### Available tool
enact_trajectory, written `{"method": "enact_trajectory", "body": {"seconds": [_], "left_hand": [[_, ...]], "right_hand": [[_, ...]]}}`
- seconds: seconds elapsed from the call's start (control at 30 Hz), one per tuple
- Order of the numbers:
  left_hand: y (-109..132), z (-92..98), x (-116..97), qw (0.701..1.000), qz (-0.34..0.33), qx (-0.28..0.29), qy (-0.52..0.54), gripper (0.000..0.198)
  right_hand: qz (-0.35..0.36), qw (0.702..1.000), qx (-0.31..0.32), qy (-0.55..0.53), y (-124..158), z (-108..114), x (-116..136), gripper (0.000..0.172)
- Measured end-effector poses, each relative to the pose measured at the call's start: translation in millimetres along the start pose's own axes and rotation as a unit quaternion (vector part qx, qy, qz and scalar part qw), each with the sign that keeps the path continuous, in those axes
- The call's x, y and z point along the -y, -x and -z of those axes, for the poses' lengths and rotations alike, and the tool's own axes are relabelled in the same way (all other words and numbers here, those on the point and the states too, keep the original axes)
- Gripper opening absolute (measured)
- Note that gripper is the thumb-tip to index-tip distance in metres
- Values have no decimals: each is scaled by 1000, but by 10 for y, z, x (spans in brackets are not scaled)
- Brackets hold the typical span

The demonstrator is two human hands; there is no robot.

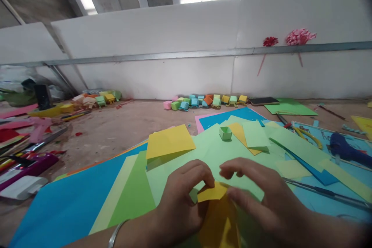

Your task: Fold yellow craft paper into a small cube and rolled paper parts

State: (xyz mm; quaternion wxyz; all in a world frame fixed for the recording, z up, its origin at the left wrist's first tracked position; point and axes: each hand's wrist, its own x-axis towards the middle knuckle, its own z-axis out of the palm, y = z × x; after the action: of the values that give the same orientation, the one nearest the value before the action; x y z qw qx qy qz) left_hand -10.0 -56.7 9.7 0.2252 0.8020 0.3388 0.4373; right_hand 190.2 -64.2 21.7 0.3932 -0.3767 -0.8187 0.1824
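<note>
A folded piece of yellow paper (217,217) stands upright at the bottom middle, its top edge bent over into a flap. My left hand (186,193) pinches it from the left, index fingertip on the flap. On the other side is my right hand (261,197), thumb and index finger apart; the thumb tip is at the flap's right corner, and I cannot tell whether it presses there. Beyond both hands, a small open green paper box (225,133) sits on pale green sheets (200,151). A folded yellow card (170,143) lies left of it.
Small coloured paper boxes (209,101) line the wall's foot. Blue paper (78,201) spreads left, near a pink glue gun (40,128) and purple tool (29,170). On the right lie a dark blue glue gun (345,147), yellow-handled scissors (309,137) and a pen-like tool (325,192).
</note>
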Motion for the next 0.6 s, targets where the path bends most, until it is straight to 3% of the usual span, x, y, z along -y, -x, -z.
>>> {"method": "enact_trajectory", "body": {"seconds": [0.1, 0.27, 0.37, 0.6], "left_hand": [[-30, 84, -34, 997, -48, -56, -28, 14], [-31, 100, -6, 994, -67, -60, -55, 16], [-40, 65, 30, 994, -53, -61, -68, 15], [-66, -1, 46, 998, -29, -29, -57, 13]], "right_hand": [[-86, 994, -28, -58, -64, 33, -81, 18], [-190, 957, 33, -219, -118, -34, -165, 18], [-176, 948, 23, -264, -95, -60, -168, 13], [-169, 963, 28, -206, -91, -90, -220, 9]]}}
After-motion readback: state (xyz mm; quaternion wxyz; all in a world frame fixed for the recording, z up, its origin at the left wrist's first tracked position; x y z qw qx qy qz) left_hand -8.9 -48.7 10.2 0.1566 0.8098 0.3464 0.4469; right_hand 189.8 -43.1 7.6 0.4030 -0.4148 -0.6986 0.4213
